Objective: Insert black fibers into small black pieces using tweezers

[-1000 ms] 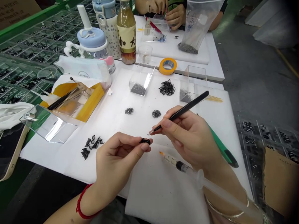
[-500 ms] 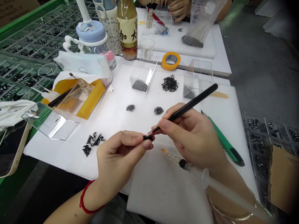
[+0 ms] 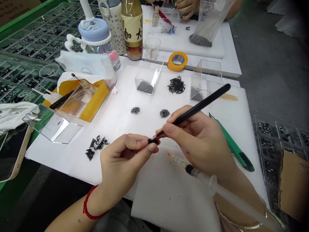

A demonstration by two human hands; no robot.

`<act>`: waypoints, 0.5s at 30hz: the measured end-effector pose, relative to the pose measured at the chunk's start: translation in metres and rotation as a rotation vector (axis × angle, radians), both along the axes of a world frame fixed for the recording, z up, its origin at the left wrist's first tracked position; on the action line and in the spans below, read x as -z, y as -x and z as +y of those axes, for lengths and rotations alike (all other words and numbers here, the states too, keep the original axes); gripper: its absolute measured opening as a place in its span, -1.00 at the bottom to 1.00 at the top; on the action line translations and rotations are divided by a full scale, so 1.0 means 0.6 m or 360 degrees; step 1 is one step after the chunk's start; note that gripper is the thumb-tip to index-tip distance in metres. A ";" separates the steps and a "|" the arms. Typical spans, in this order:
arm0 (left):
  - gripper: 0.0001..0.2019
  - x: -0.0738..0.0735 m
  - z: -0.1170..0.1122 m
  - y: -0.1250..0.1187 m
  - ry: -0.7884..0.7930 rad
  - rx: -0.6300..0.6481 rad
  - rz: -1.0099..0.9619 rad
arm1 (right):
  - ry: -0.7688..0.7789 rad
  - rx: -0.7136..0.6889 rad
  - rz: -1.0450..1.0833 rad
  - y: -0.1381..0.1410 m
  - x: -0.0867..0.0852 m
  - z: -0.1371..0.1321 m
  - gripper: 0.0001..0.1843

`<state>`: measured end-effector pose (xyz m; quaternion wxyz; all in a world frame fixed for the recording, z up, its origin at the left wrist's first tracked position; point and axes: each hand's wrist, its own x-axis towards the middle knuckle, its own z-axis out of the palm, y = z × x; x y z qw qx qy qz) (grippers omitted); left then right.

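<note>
Between thumb and fingertips, my left hand (image 3: 127, 158) pinches a small glossy black part (image 3: 153, 141); its exact kind is too small to tell. My right hand (image 3: 200, 138) holds black tweezers (image 3: 200, 106) like a pen, their tip at the black part. Whether anything sits in the tips cannot be made out. Below my right hand lies a syringe (image 3: 185, 167) with an orange tip. A green utility knife (image 3: 234, 145) is partly behind that hand. Several black pieces (image 3: 96, 146) lie left of my left hand. Two small piles of tiny dark bits, one pile (image 3: 164, 113) nearer, lie beyond.
Farther back are a heap of black bent pieces (image 3: 176, 85), clear boxes (image 3: 145, 82), yellow tape (image 3: 178, 61), toothpicks (image 3: 229, 97) and a bottle (image 3: 132, 32). At left stand an open yellow-edged box (image 3: 94, 103) and a phone (image 3: 19, 154). Another person's hands (image 3: 187, 9) work across the table.
The tweezers' tip has shifted slightly against the black part, and their back end has moved a little up and right. My left hand keeps its pinch. The whole view has shifted slightly.
</note>
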<state>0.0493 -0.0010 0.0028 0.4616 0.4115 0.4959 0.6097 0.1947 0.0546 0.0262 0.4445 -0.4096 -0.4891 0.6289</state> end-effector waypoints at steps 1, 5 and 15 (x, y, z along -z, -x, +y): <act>-0.81 0.000 0.000 0.000 -0.0001 0.0000 -0.0002 | -0.0005 0.0000 -0.0004 0.000 0.000 0.000 -0.91; -0.80 0.001 0.001 -0.001 -0.0008 0.0018 -0.0035 | 0.0040 -0.0016 -0.0008 0.000 -0.002 0.002 -0.91; -0.80 0.001 0.003 -0.003 -0.0046 0.0039 -0.0056 | 0.0149 -0.0059 0.0063 -0.003 -0.005 0.006 -0.93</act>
